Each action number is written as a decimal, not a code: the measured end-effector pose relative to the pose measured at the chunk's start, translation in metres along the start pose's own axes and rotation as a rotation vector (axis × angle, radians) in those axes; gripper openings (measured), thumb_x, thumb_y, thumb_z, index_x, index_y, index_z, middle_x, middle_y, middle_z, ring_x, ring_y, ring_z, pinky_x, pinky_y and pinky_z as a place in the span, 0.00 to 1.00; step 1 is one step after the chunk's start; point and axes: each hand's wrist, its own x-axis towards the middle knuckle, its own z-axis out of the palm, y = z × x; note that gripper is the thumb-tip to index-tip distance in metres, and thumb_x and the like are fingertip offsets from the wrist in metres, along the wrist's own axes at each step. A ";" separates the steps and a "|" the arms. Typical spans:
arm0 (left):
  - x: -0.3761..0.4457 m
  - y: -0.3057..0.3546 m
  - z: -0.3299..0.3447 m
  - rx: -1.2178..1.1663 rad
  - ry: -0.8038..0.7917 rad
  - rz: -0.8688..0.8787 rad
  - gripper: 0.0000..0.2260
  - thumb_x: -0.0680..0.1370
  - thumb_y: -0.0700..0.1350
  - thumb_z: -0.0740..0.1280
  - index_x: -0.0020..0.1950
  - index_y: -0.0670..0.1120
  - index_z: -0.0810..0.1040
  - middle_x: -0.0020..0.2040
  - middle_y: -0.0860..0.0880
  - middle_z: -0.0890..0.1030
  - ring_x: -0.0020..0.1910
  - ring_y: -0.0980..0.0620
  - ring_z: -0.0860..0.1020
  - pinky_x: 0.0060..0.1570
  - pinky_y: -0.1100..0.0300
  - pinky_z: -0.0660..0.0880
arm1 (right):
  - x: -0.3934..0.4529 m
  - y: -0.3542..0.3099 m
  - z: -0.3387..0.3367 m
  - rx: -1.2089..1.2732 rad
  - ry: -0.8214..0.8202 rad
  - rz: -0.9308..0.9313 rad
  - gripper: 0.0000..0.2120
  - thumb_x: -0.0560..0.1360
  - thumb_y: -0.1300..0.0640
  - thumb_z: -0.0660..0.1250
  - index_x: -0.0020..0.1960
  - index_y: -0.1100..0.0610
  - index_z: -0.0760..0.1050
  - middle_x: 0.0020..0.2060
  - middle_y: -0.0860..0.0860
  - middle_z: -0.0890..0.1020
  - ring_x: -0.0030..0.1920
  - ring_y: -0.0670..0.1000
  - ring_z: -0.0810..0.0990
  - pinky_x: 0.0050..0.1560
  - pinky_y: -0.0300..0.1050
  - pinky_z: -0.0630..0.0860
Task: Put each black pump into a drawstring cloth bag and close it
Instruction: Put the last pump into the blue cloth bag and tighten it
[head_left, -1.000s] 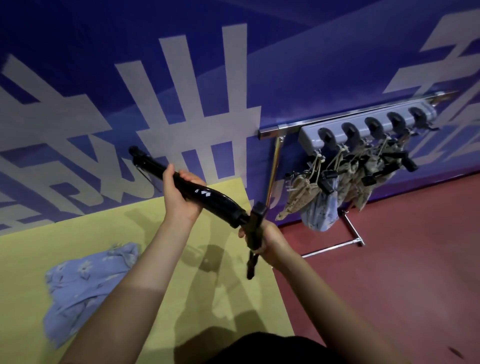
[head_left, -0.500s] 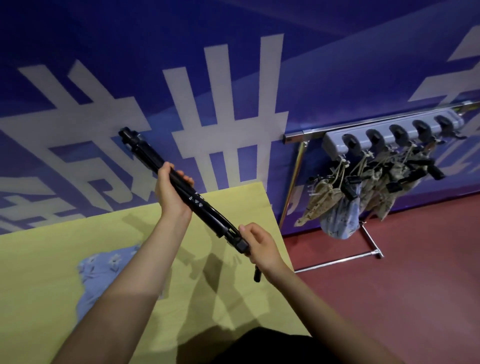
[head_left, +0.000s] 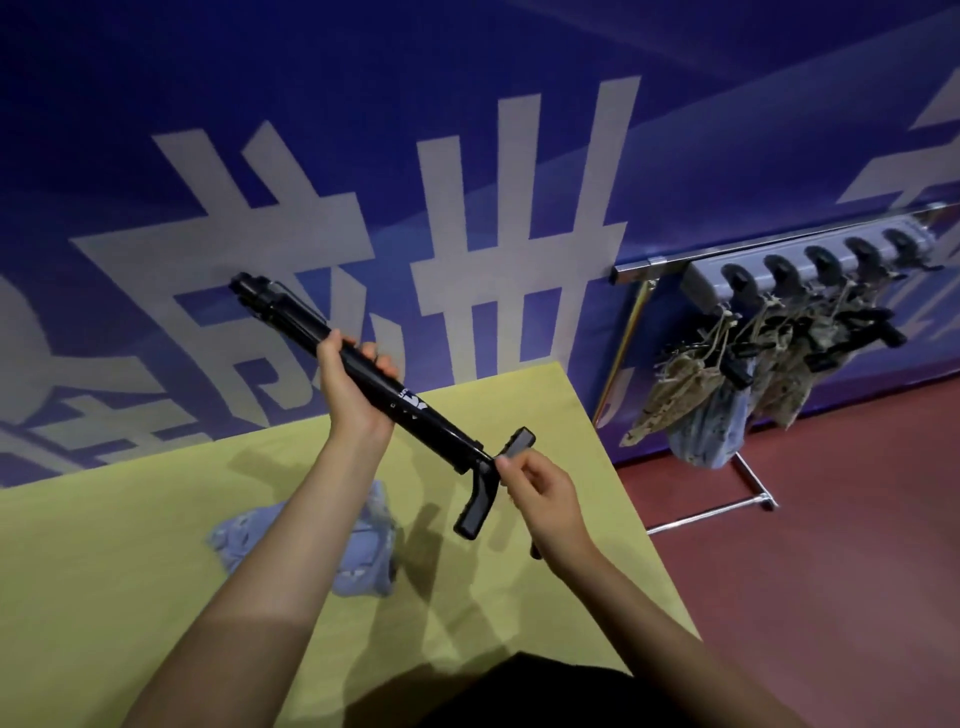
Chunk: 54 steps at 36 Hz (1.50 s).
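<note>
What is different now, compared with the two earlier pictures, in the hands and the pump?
The right hand has let go of the handle and now pinches its folding part, which has swung outward. The left hand still grips the pump, and the blue bag still lies on the table.

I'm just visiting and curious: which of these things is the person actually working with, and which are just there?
In use:
- black pump, gripped by the left hand
- its handle end, pinched by the right hand
- blue cloth bag waiting on the table

Just there:
- yellow table
- rack of hanging filled bags
- blue wall
</note>
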 end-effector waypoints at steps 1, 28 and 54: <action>0.001 0.005 -0.004 0.008 -0.001 0.000 0.11 0.78 0.50 0.62 0.39 0.48 0.68 0.32 0.51 0.69 0.26 0.54 0.68 0.28 0.65 0.68 | 0.001 0.001 0.004 -0.016 -0.022 0.024 0.15 0.79 0.57 0.65 0.34 0.59 0.69 0.25 0.43 0.67 0.28 0.42 0.64 0.30 0.35 0.61; 0.009 0.036 -0.067 -0.006 0.123 0.007 0.14 0.78 0.54 0.65 0.40 0.48 0.67 0.33 0.51 0.70 0.32 0.53 0.70 0.40 0.60 0.71 | 0.042 0.001 0.035 -0.048 -0.235 0.226 0.13 0.80 0.53 0.62 0.55 0.62 0.76 0.42 0.56 0.85 0.41 0.51 0.84 0.44 0.42 0.79; -0.005 0.028 -0.147 0.623 0.159 -0.502 0.27 0.80 0.63 0.57 0.67 0.42 0.71 0.63 0.44 0.77 0.60 0.47 0.76 0.59 0.45 0.73 | 0.071 0.047 0.070 -0.735 -0.553 0.065 0.15 0.80 0.40 0.56 0.44 0.48 0.73 0.35 0.51 0.81 0.31 0.51 0.80 0.41 0.53 0.77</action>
